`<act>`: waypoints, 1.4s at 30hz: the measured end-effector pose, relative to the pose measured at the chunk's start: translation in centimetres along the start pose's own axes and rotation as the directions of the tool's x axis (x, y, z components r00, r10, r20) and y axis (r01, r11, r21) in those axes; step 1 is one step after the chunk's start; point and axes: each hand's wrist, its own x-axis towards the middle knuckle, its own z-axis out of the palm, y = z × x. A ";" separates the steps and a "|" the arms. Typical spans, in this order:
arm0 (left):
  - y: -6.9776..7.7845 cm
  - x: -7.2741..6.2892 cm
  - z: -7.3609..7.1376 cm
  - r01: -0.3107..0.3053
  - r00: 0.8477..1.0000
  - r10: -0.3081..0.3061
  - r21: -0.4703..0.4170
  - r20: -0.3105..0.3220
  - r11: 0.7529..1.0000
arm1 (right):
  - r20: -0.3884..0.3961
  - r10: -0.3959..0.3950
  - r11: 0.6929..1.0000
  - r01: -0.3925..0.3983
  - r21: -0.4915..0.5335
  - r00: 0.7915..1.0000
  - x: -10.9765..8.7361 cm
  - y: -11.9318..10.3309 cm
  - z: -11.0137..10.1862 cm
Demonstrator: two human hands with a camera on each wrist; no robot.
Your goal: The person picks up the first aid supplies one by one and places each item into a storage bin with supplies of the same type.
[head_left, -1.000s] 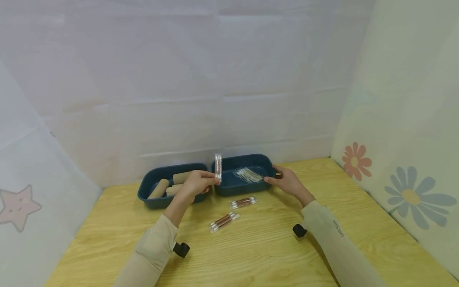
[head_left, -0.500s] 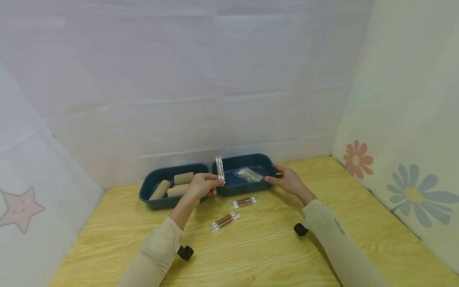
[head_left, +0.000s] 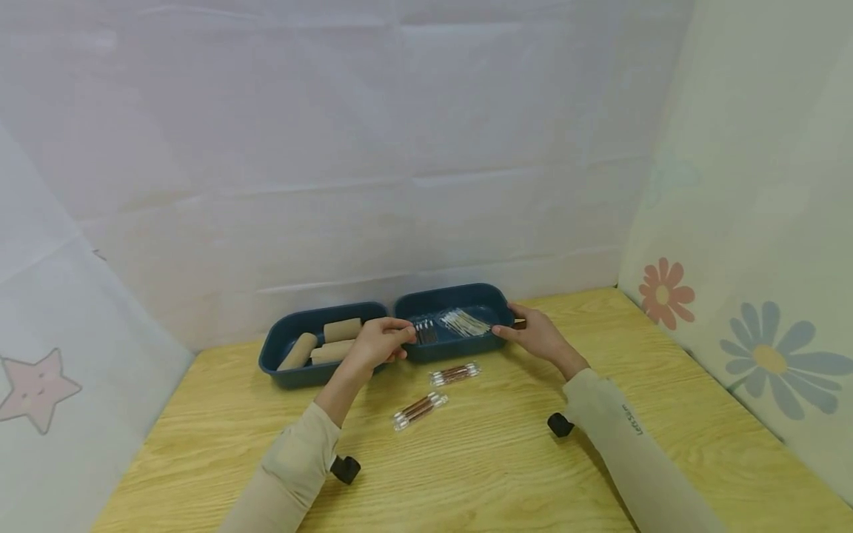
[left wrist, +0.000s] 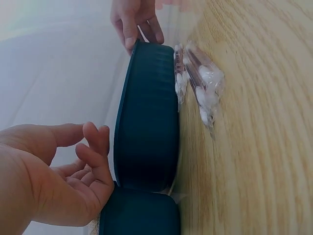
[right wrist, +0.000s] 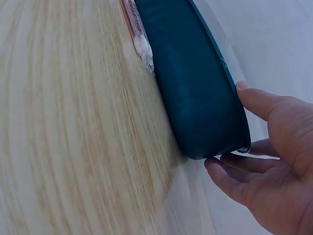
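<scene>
My left hand (head_left: 375, 345) is at the left end of the right-hand dark blue bin (head_left: 460, 348), thumb and index finger close together. In the left wrist view nothing shows between those fingertips. Just past them, inside the bin, lies a clear packet of dark-stemmed cotton swabs (head_left: 425, 332). Beside it is a packet of pale-stemmed cotton swabs (head_left: 463, 323). My right hand (head_left: 538, 337) grips the bin's right end; the right wrist view has its thumb (right wrist: 254, 99) at the rim and fingers around the outer end.
Two packets of brown-stemmed swabs, a nearer one (head_left: 420, 411) and a farther one (head_left: 455, 374), lie on the wooden table (head_left: 466, 474) before the bin. A second blue bin (head_left: 296, 379) on the left holds cardboard tubes (head_left: 298, 352). White sheeting (head_left: 333, 148) rises behind.
The swab packet that stood upright in my left fingers has dropped flat into the right-hand bin. My left hand moved slightly right, then stayed; the right hand keeps its hold.
</scene>
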 end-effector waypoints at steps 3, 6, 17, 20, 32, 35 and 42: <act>0.1 -0.1 0.1 -0.004 1.000 0.004 0.016 -0.006 1.000 | 0.001 0.002 1.000 -0.002 0.006 1.000 0.0 0.0 0.0; 0.2 -0.2 0.3 -0.006 1.000 0.006 0.030 -0.012 1.000 | 0.004 -0.002 1.000 0.002 0.005 1.000 0.0 0.2 -0.1; 0.8 -1.1 1.2 -0.134 0.990 0.131 0.074 0.052 0.988 | 0.005 0.001 1.000 -0.001 0.007 1.000 -0.1 0.3 0.0; 1.1 -1.4 1.6 -0.149 0.987 0.144 0.077 0.066 0.986 | -0.001 0.003 1.000 -0.003 -0.008 1.000 -0.1 0.1 0.0; 0.6 -1.5 2.8 -0.258 0.965 0.236 0.229 0.117 0.939 | -0.028 0.012 0.998 -0.013 -0.053 1.000 0.0 0.1 0.1; 0.3 -1.5 3.0 -0.300 0.952 0.268 0.289 0.147 0.909 | -0.033 0.015 0.998 -0.017 -0.061 0.999 0.0 0.0 0.2; -0.3 -1.4 3.8 -0.361 0.932 0.304 0.422 0.199 0.831 | -0.035 0.018 0.997 -0.021 -0.069 0.999 0.0 0.4 0.4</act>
